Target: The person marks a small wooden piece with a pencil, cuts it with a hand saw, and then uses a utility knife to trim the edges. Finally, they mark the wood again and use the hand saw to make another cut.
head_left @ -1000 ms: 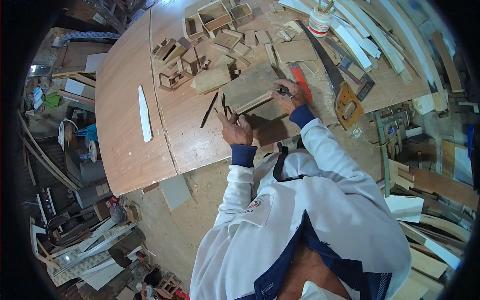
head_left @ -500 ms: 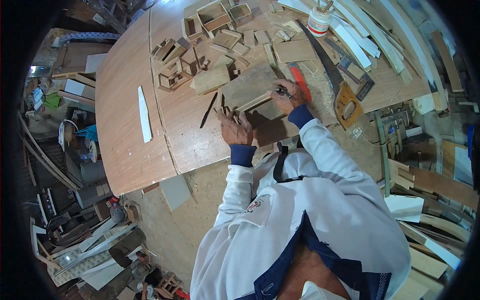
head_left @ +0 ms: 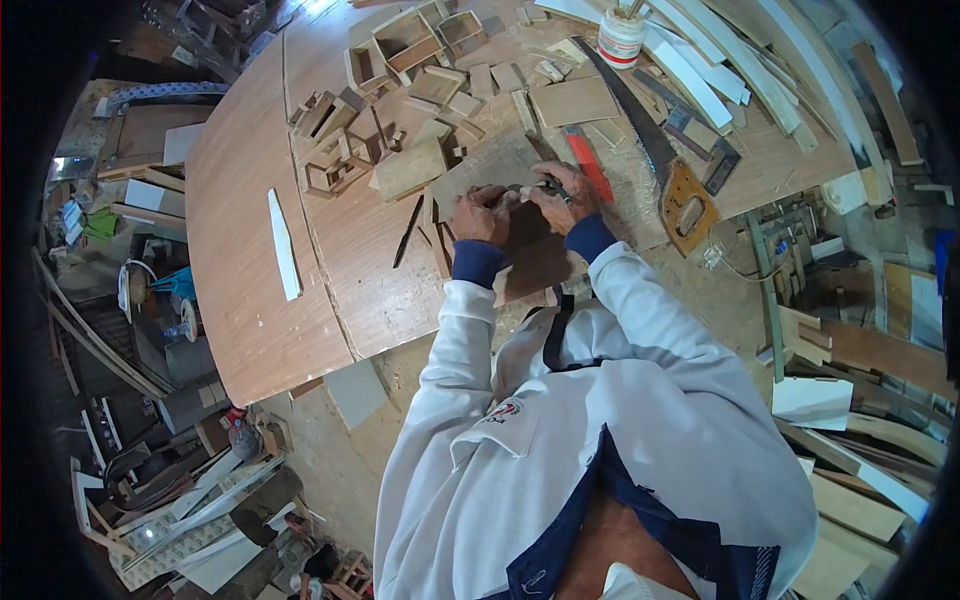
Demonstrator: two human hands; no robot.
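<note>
My left hand is closed, fingertips pinched, over a grey-brown wooden board; whatever lies between the fingers is hidden. Close beside it, my right hand curls around a small dark tool whose kind I cannot make out. The fingertips of both hands almost meet above the board. Thin wooden strips lie just left of my left hand. A slim black pen-like stick rests on the table further left. To the right of my right hand lies a flat red piece.
A handsaw and a metal square lie on the right of the table. Small wooden boxes and offcuts cover the far side. A white tub stands at the back. A white strip lies left.
My hands have come together: the left moved right and up, away from the strips. The wooden strip that stretched between the hands no longer shows there. The right hand still holds the dark tool.
</note>
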